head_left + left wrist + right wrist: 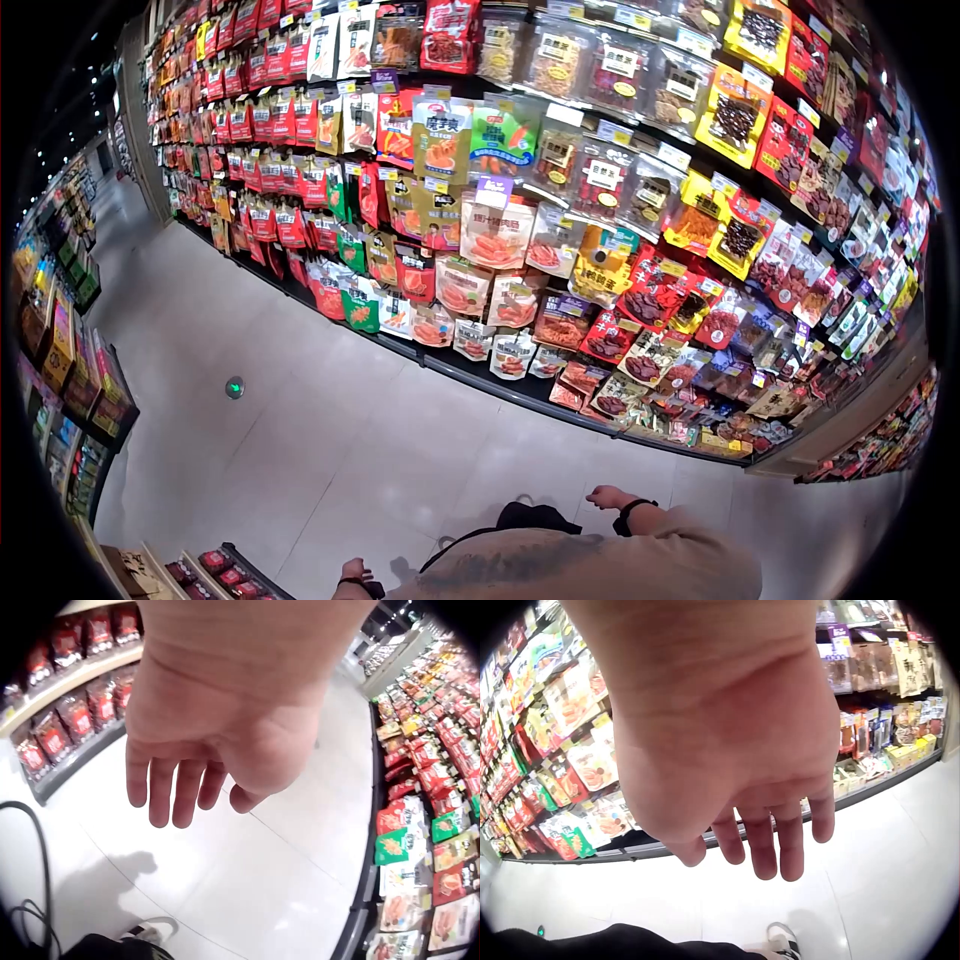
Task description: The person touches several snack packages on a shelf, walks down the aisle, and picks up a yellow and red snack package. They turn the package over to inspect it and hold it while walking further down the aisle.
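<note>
The left hand (pixel 356 571) hangs low at the bottom of the head view, a dark band at its wrist. In the left wrist view that hand (pixel 214 750) has relaxed, nearly straight fingers pointing down over the floor, holding nothing. The right hand (pixel 606 497) is held out in front of the body, between it and the snack wall. Seen in the right wrist view, the right hand (pixel 735 765) is empty too, palm visible, fingers loosely extended and apart from the packets behind it. Hanging snack packets (pixel 497 230) fill the long wall display.
Pale tiled floor (pixel 400 440) runs along the wall's dark base ledge (pixel 560 411). A lower shelf unit (pixel 90 380) stands at the left, and another shelf with red packets (pixel 232 576) is at the bottom left. A shoe (pixel 782 939) shows on the floor.
</note>
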The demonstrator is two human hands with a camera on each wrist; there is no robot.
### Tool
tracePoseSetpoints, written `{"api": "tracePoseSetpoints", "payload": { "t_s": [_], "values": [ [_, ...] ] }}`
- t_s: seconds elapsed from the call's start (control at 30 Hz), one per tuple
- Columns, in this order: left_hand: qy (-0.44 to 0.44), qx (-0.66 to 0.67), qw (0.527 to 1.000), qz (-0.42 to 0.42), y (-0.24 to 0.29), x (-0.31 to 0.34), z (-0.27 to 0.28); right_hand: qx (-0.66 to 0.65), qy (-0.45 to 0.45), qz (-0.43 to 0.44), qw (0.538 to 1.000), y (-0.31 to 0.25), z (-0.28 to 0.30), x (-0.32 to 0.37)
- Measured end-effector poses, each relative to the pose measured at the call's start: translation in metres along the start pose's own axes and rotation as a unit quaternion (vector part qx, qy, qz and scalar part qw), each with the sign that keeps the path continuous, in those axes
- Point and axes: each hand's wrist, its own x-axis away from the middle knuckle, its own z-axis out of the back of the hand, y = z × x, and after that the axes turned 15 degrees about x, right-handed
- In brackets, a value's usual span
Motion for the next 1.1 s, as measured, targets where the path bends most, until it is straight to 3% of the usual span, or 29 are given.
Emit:
{"api": "tracePoseSetpoints", "payload": {
  "t_s": [0.1,0.3,0.43,0.5,0.6,0.63,0.8,1.1],
  "values": [
    [-0.064,-0.064,0.994,-0.055,0.058,0.043,-0.049,-0.005,0.013,0.018,1.0,-0.026,0.024,-0.024],
    [-0.097,-0.132,0.97,-0.178,0.116,0.047,-0.101,0.038,-0.089,-0.015,0.995,-0.053,0.059,-0.101],
    [-0.06,-0.146,0.979,-0.129,0.13,0.046,-0.081,0.018,-0.092,0.009,0.996,-0.082,0.087,-0.158],
    [-0.041,-0.099,0.994,-0.028,0.127,0.048,-0.06,0.021,-0.135,-0.016,0.99,-0.104,0.105,-0.186],
    [0.004,-0.163,0.985,-0.046,0.161,0.131,-0.053,0.073,-0.109,0.045,0.99,-0.149,0.137,-0.238],
    [0.011,-0.153,0.987,-0.046,0.166,0.123,-0.052,0.116,-0.094,0.107,0.983,-0.164,0.152,-0.258],
    [0.09,0.118,0.989,-0.028,0.154,0.108,-0.029,0.174,-0.072,0.166,0.968,-0.249,0.215,-0.32],
    [0.091,0.193,0.977,0.02,0.116,0.1,-0.043,0.25,-0.023,0.244,0.937,-0.385,0.29,-0.399]
  ]
}}
